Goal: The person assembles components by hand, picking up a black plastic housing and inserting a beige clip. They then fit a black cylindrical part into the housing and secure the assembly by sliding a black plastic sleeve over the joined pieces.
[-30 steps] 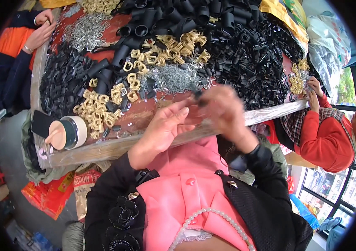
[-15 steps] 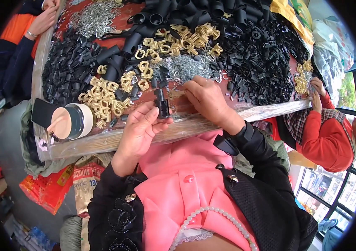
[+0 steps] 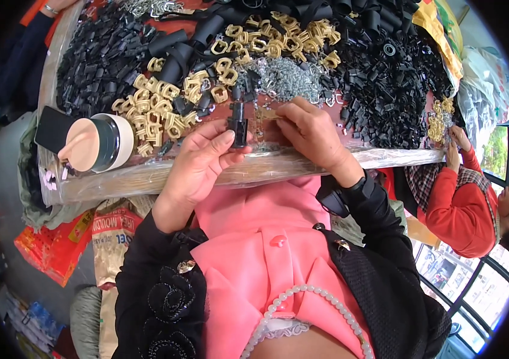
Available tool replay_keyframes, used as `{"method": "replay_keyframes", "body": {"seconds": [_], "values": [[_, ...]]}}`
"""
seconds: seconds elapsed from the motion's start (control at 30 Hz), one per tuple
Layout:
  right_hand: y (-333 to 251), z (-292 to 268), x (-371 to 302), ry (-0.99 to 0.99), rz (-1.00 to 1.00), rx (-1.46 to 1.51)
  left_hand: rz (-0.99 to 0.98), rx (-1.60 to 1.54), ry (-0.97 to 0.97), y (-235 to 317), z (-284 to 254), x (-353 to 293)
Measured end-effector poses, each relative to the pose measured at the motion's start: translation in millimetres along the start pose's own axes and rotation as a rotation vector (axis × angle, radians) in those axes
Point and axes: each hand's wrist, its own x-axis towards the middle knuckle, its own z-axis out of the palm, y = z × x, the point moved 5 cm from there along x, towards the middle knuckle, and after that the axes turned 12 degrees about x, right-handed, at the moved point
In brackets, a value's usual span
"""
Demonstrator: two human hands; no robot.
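Observation:
My left hand (image 3: 197,161) pinches a black plastic cylindrical part (image 3: 239,128) between thumb and fingers. The part stands upright, its narrower end pointing away from me, over the table's near edge. To its right, my right hand (image 3: 315,133) has its fingers drawn together low over the red tabletop; whatever they hold, if anything, is hidden. Just beyond that hand lies a heap of small silver metal pieces (image 3: 290,79). Cream-coloured plastic rings (image 3: 161,107) are piled left of my left hand, and more cream rings (image 3: 278,37) lie farther back.
Heaps of small black parts (image 3: 380,90) cover the right side, with another black heap (image 3: 96,78) at left. A lidded jar (image 3: 124,143) and a dark phone (image 3: 54,130) sit by the left corner. One person in red (image 3: 458,197) works at right; another person's arm (image 3: 27,42) shows at upper left.
The view has shifted slightly, so the table contents sit a little differently in the picture. My left hand still holds the black part; my right hand's fingers have drawn in closer to the tabletop.

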Motion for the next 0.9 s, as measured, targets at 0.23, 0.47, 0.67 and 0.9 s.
{"method": "replay_keyframes", "body": {"seconds": [0.23,0.47,0.67,0.9], "values": [[-19,17,1,-0.131,-0.009,-0.031,0.019,-0.005,0.04,-2,-5,-4],[-16,34,-2,-0.135,-0.055,-0.188,0.01,-0.013,0.044,1,-9,-6],[-24,39,2,-0.121,-0.172,-0.316,0.009,-0.031,0.022,0,-11,-7],[-9,33,0,-0.059,-0.124,-0.138,-0.013,0.023,0.003,-7,-5,-3]]}}
